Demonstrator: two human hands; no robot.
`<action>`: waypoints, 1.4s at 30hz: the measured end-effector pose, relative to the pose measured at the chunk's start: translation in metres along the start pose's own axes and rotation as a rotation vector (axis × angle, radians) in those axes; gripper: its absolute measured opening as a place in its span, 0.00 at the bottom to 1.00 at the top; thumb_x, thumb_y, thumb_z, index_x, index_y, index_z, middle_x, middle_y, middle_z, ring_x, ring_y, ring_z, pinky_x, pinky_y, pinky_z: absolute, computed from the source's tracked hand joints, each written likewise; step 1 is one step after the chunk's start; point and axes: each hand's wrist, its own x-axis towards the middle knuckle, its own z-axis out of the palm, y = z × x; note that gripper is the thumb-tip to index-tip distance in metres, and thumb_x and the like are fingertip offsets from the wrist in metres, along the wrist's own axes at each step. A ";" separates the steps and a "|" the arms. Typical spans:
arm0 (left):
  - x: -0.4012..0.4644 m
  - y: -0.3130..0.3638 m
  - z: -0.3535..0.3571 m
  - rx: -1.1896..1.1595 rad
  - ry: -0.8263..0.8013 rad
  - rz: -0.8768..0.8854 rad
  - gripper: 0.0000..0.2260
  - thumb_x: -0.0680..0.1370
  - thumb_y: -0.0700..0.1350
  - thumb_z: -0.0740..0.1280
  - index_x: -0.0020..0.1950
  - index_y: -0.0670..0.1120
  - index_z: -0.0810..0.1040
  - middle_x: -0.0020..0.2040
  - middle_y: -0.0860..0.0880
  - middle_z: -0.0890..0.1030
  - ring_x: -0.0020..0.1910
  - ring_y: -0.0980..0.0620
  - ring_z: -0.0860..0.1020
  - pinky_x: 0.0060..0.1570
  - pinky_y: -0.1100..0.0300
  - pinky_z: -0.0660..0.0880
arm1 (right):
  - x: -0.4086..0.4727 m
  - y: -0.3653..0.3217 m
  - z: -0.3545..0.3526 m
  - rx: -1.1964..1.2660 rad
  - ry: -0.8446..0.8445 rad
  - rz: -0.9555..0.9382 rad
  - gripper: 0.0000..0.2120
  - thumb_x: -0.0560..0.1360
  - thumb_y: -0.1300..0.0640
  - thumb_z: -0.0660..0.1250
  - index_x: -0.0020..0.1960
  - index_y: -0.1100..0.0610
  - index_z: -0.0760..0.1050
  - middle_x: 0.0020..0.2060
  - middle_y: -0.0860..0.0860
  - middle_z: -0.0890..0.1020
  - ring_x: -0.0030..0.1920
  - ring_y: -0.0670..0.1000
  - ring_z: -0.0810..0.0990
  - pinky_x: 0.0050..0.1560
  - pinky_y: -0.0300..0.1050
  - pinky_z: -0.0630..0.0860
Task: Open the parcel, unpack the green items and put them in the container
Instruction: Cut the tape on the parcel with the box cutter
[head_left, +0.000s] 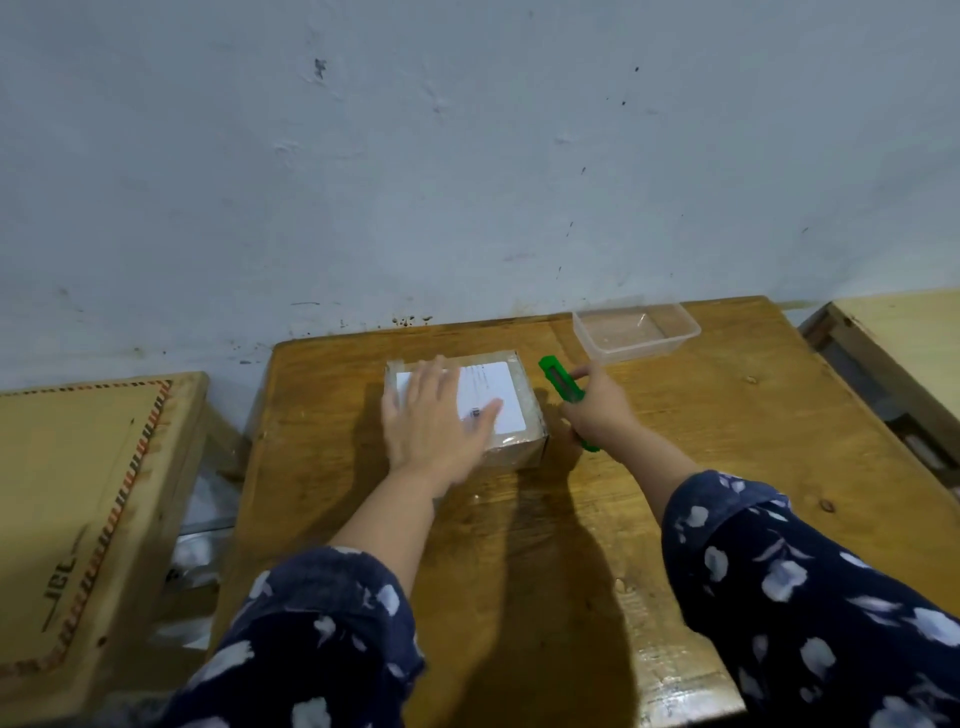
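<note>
A taped cardboard parcel (519, 410) with a white label sits closed on the wooden table (727, 441). My left hand (436, 421) lies flat on its top, fingers spread, covering the label's left part. My right hand (597, 405) is just right of the parcel, closed around a green utility knife (558, 382) whose front end points away from me, beside the box's right side. A clear plastic container (636, 332) stands empty at the table's far edge, behind my right hand.
A grey wall rises right behind the table. A second wooden table (78, 493) with a patterned border stands to the left, across a narrow gap. Another wooden piece (893, 338) is at the right edge.
</note>
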 end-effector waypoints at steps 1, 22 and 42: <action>0.006 -0.008 -0.004 0.013 0.002 -0.038 0.34 0.77 0.69 0.47 0.78 0.52 0.53 0.79 0.50 0.50 0.78 0.50 0.46 0.75 0.43 0.43 | -0.003 -0.001 -0.004 0.032 -0.036 0.026 0.23 0.75 0.65 0.65 0.66 0.53 0.63 0.57 0.60 0.76 0.46 0.59 0.82 0.35 0.49 0.80; 0.027 -0.006 0.010 0.194 -0.162 -0.048 0.37 0.76 0.69 0.45 0.79 0.50 0.41 0.78 0.42 0.39 0.77 0.42 0.36 0.72 0.36 0.39 | -0.034 -0.016 -0.027 0.297 -0.269 -0.137 0.31 0.79 0.68 0.56 0.77 0.52 0.50 0.54 0.57 0.78 0.41 0.49 0.76 0.43 0.40 0.78; 0.025 -0.007 0.020 0.184 -0.058 -0.024 0.37 0.73 0.73 0.40 0.78 0.57 0.44 0.79 0.48 0.42 0.77 0.44 0.39 0.75 0.43 0.39 | -0.040 -0.021 -0.016 0.058 -0.146 -0.172 0.24 0.82 0.55 0.53 0.76 0.44 0.52 0.45 0.54 0.74 0.28 0.49 0.74 0.24 0.41 0.70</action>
